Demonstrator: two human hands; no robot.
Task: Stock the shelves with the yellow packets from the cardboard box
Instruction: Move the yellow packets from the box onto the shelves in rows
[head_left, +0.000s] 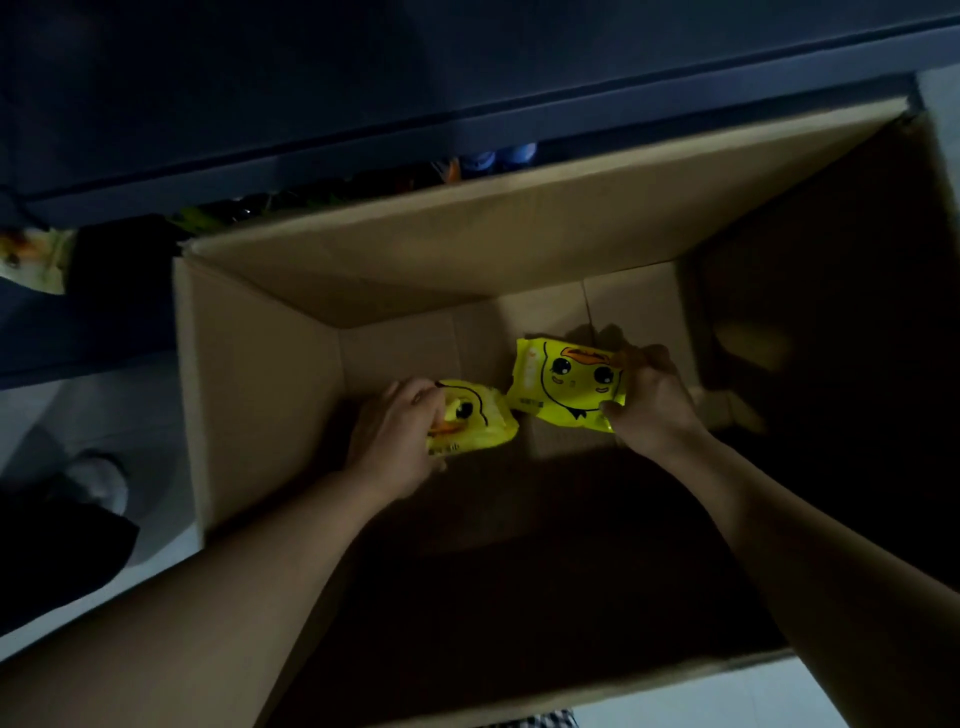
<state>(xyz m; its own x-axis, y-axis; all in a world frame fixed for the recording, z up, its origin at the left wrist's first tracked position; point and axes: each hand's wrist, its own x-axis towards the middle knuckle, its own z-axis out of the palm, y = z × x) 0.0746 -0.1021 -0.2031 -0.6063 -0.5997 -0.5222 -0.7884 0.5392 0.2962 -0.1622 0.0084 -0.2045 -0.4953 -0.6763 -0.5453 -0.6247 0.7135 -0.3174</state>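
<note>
Yellow packets sit low in the cardboard box (260, 374), left hand (389, 431) gripping one packet (478, 421), right hand (649, 400) pinching the other packet (561, 384), shelves (363, 156) straight beyond.

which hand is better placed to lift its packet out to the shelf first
Right, by a small margin. The right hand pinches its packet by the edge, tilted up off the box floor. The left hand grips its packet lower down. The shelf lies ahead of both.
</note>
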